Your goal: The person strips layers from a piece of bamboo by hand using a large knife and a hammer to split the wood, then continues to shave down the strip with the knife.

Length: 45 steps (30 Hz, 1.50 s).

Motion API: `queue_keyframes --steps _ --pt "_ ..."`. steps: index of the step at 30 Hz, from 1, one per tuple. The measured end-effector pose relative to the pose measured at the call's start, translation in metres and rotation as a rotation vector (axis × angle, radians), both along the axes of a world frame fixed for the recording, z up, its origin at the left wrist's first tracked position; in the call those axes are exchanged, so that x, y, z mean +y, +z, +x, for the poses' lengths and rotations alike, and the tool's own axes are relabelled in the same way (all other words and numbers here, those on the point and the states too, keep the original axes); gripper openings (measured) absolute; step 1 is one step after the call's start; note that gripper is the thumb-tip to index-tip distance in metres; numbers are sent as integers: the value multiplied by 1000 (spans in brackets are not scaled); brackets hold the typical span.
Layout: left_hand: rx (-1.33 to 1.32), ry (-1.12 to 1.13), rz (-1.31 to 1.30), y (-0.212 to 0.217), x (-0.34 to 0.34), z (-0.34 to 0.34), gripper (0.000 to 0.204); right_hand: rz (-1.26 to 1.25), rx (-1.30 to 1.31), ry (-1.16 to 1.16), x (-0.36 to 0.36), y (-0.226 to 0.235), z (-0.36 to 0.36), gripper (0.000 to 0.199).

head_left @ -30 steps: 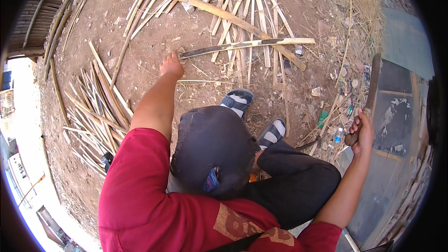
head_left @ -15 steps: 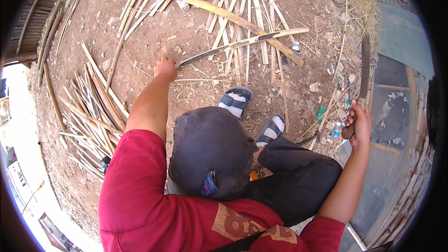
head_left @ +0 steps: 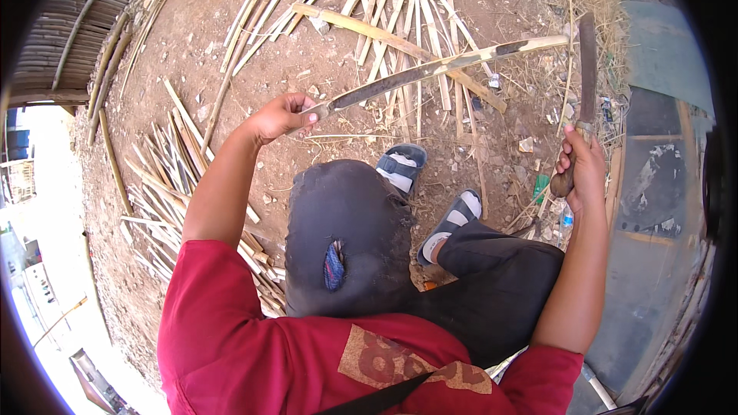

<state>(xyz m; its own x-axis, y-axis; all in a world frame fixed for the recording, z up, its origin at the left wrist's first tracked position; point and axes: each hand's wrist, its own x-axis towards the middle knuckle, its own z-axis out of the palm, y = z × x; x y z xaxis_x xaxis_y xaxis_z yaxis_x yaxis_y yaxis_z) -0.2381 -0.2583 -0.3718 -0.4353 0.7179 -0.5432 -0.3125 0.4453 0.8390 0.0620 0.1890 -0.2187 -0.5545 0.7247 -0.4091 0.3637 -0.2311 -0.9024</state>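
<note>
My left hand (head_left: 282, 118) pinches the near-left end of a long split bamboo strip (head_left: 438, 66). The strip is pale with dark patches and stretches across in front of me, rising to the right. Its far end lies close to the blade of a machete (head_left: 587, 69); whether they touch I cannot tell. My right hand (head_left: 583, 161) is closed round the machete's wooden handle, with the blade upright. Over my left leg lies a black rubbery cover (head_left: 346, 215) with a torn hole showing blue cloth.
A thicker bamboo piece (head_left: 361, 25) crosses a fan of loose strips (head_left: 396, 11) ahead. Another heap of strips (head_left: 157, 184) lies on the left. My sandalled feet (head_left: 401, 169) rest on stony soil. Grey sheets (head_left: 657, 177) line the right side, beside straw and litter.
My left hand has come up off the ground with the bamboo strip, whose far end swung up and right toward the machete. My right hand has lifted the machete slightly.
</note>
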Motion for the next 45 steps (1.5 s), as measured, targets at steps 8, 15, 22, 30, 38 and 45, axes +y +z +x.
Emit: queue_keyframes --steps 8,15,22,30,38,45 --pt "98 -11 229 119 82 33 18 51 346 -133 -14 34 -10 43" --pt "182 -167 292 187 144 74 23 75 612 -392 -3 67 -5 52" --pt "346 -384 184 198 192 108 27 -14 815 -497 50 40 31 20" --pt "649 -787 -144 207 232 131 102 166 875 -372 47 46 53 24" --pt "702 -157 252 290 289 126 68 306 512 -100 20 49 47 33" --pt "522 -54 609 372 349 138 75 435 467 156 6 53 59 39"
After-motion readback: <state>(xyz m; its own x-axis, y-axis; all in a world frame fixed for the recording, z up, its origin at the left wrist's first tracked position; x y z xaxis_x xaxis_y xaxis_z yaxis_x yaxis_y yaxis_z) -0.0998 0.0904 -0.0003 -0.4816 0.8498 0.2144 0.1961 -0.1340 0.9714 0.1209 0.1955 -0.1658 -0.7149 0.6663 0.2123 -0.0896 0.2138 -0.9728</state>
